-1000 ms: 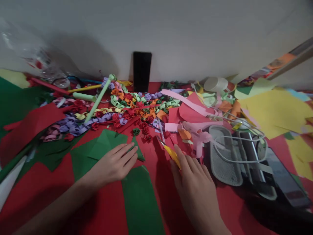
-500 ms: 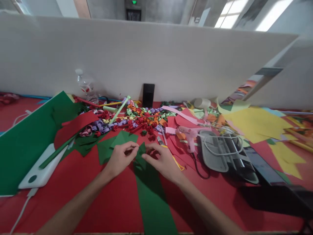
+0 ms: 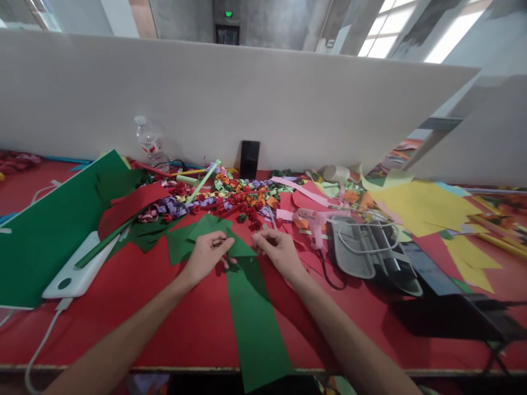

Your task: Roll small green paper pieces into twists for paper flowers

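My left hand [image 3: 209,255] is closed, its thumb over a small piece of green paper [image 3: 244,250] and some fingertips showing below it. The paper's pointed right end reaches close to the fingertips of my right hand [image 3: 280,253]. That hand is curled in a pinch; whatever is between its fingers is too small to make out. Below both hands a long green paper strip [image 3: 257,323] runs toward the table's front edge and hangs slightly past it. More green paper sheets [image 3: 180,244] lie just behind my left hand.
Curled paper pieces [image 3: 247,200] heap along the white partition [image 3: 255,93]. A pink glue gun [image 3: 316,225] and a grey case [image 3: 354,255] lie right, near yellow sheets [image 3: 428,206]. Left are a white power bank [image 3: 74,271] and a green board [image 3: 53,236]. A dark phone [image 3: 250,159] leans behind.
My hands have moved apart a little. The small green paper stood upright between the fingertips and now lies flatter. The view has shifted, showing the table's front edge.
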`<state>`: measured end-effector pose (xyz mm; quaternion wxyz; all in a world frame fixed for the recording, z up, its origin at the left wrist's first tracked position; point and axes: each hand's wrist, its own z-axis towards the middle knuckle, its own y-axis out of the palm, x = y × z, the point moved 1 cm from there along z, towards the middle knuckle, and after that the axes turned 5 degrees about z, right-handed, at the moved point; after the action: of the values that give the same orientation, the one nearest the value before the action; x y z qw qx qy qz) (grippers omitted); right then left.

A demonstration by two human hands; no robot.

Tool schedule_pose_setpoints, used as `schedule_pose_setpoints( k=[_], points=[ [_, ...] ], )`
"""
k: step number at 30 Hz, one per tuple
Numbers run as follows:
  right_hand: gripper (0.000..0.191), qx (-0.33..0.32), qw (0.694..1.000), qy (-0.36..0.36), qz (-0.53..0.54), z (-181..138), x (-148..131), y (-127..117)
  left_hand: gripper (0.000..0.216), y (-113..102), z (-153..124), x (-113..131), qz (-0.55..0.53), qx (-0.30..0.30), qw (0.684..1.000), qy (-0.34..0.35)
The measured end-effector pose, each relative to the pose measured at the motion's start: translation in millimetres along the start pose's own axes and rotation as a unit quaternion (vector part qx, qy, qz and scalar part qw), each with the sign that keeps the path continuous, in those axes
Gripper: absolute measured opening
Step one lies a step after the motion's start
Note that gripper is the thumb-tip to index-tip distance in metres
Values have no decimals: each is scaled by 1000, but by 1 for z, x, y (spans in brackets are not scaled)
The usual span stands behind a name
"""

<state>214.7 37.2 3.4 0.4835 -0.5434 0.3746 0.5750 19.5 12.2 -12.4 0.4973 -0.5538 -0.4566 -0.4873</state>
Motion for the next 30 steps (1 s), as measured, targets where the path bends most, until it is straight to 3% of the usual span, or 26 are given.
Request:
schedule_pose_setpoints(
  k=[3,5,8,10,12,15,17,21,24,30],
  points=[
    [33,26,999,-14,-26,2,-1,-7,29,0,1,-1,-37,11,999,-4],
    [33,63,991,-45,-105,3,-3,-13,30,0,1,-3,-46,10,999,-9],
    [24,135,951,-123,-251,4,-8,-22,30,1,1,-5,-46,-7,999,-9],
    [30,142,935,-155,-287,2,-12,-22,29,1,1,-6,-25,-22,999,-1],
    [36,109,942,-170,-268,-1,-16,-17,27,0,1,-4,11,-21,1000,14],
    [31,17,957,-187,-222,-9,-20,-3,23,-1,0,1,66,2,996,55],
    [26,-11,958,-194,-209,-12,-20,6,22,-1,-1,3,71,6,995,63],
    [17,-32,962,-186,-196,-13,-14,11,32,2,-1,1,-33,-27,999,0],
    [19,-34,965,-168,-199,-12,-13,8,43,1,0,-1,-85,-2,996,-18],
    [29,-122,946,-205,-218,-12,-14,0,34,-6,-1,4,-91,-12,995,-47]
  ],
)
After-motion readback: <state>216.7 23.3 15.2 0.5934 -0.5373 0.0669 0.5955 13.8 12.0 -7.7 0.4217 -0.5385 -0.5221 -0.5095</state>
